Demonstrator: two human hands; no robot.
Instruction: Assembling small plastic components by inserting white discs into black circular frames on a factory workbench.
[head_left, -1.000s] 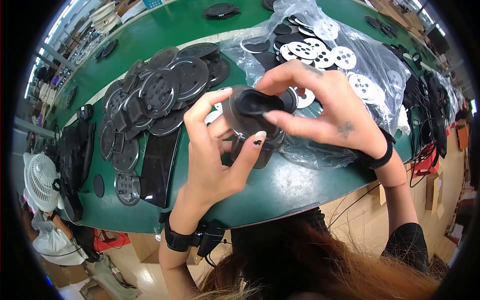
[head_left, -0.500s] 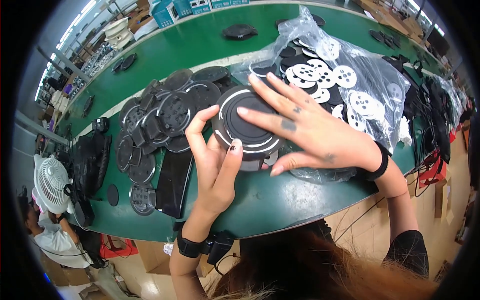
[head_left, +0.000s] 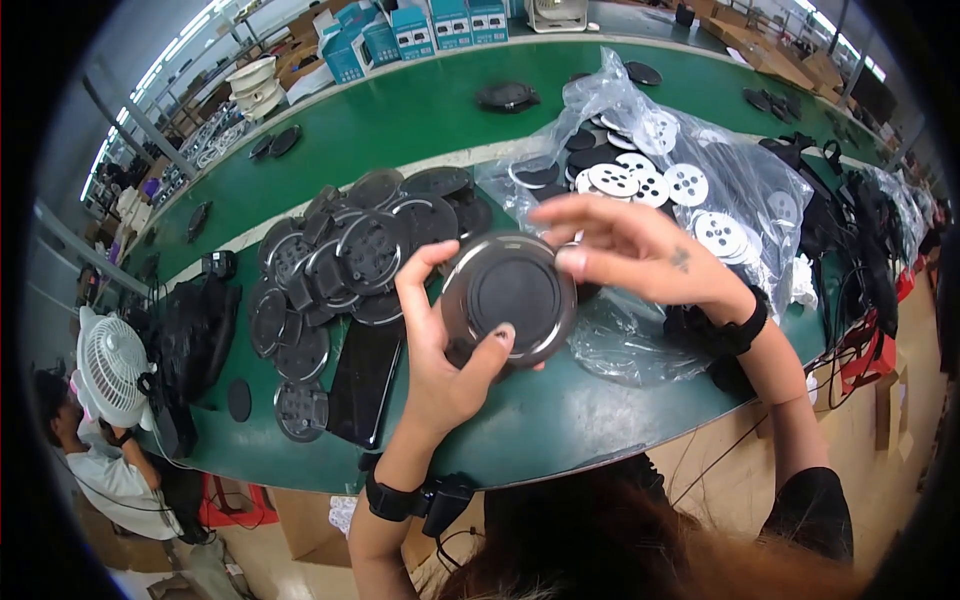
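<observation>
A row of blue cartons [head_left: 420, 28] with white panels stands along the far edge of the desk [head_left: 420, 120], box-shaped and set close side by side. Brown cardboard boxes [head_left: 300, 30] sit just beside them toward the far left. A large clear plastic bag [head_left: 740, 190], crumpled and open, lies on the right part of the desk, reaching to its near edge; it holds black and white round discs. More brown cardboard cartons [head_left: 760, 40] show at the far right corner. No screen is lit anywhere.
</observation>
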